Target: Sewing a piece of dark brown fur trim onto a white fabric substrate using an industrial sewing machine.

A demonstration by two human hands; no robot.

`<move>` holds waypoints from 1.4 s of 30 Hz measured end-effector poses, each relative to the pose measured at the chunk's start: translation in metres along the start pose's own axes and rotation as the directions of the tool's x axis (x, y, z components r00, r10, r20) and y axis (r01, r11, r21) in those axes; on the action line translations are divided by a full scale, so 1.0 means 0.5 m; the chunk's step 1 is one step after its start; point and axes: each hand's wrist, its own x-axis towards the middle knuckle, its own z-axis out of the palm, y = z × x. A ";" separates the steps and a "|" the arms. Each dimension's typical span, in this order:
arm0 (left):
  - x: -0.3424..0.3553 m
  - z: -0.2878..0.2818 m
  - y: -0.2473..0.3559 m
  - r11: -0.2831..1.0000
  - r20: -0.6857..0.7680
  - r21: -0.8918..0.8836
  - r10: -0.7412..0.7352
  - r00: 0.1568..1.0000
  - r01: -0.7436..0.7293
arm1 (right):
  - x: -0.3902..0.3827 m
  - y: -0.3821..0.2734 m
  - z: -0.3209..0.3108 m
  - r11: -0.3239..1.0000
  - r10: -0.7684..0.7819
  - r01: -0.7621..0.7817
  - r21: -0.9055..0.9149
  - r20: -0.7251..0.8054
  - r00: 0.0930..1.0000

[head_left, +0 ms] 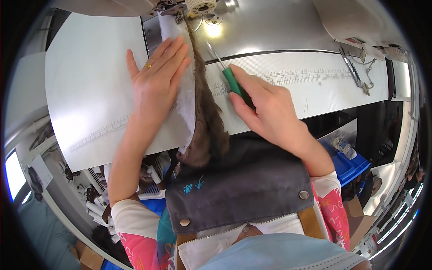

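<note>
A strip of brown fur (208,108) with a white backing (185,101) runs from under the sewing machine's presser foot (173,8) toward me, its near end hanging over the table edge. My left hand (158,76) lies flat on the white side, fingers stretched toward the presser foot. To the right of the fur, my right hand (265,101) is closed around the green handle of an awl (231,81). The awl's slim metal shaft points up and left, its tip apart from the fur.
The white table (90,81) has ruler markings along its near side. The metal machine bed (270,31) lies at the back. Metal tweezers (352,67) and a grey cord (366,81) rest at the right. A blue bin (351,168) stands below the table's right side.
</note>
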 end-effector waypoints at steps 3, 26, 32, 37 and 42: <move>-0.007 -0.011 0.029 0.985 0.083 -0.087 -0.140 0.987 0.147 | -0.014 -0.021 0.028 0.998 -0.025 0.030 0.061 -0.076 0.997; -0.046 -0.006 0.043 0.935 0.129 -0.258 -0.218 0.968 0.245 | -0.029 -0.010 0.033 0.992 -0.019 0.018 -0.127 -0.012 1.000; -0.044 -0.005 0.045 0.938 0.118 -0.254 -0.211 0.970 0.235 | 0.007 -0.010 0.048 0.993 -0.085 0.085 -0.081 0.002 0.996; -0.048 -0.016 0.048 0.966 0.082 -0.179 -0.176 0.981 0.188 | -0.013 -0.021 0.033 0.974 -0.188 0.204 -0.099 0.155 0.970; -0.047 -0.027 0.057 0.987 0.079 -0.098 -0.118 0.990 0.125 | -0.036 -0.031 0.024 0.968 -0.177 0.208 -0.140 0.205 0.963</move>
